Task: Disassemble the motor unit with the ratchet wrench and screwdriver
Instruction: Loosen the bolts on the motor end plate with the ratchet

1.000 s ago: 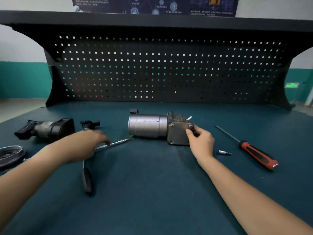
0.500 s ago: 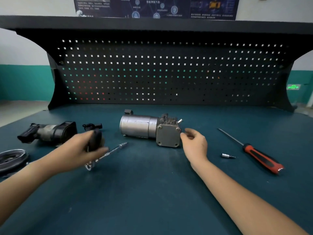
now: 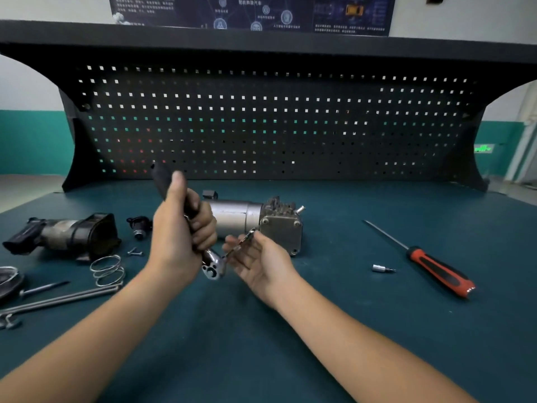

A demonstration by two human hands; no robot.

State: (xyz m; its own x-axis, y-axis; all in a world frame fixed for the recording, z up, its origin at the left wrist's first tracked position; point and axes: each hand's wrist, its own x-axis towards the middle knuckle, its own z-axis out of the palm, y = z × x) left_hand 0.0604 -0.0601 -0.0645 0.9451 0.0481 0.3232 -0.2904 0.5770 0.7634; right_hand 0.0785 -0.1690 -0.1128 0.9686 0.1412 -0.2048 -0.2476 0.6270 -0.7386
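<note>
Left hand (image 3: 180,237) clenched on the ratchet (image 3: 213,264) handle; right hand (image 3: 261,264), fingers loosely open, steadies its extension. Motor (image 3: 252,221) looks heavy, rigid: grip the casing.

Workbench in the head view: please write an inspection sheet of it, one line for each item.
Surface: dark teal bench mat, no spills seen.
Job's things: motor unit lies on its side at centre; ratchet wrench held above the mat with its extension bar; red screwdriver lies at right.
Clutter: small bit, wire spring, black housing part, long rods at left.
Hands: left hand grips the wrench handle; right hand, open, fingers at the bar.
Cables: nothing seen.
Surroundings: black pegboard with no tools hung, poster above.
</note>
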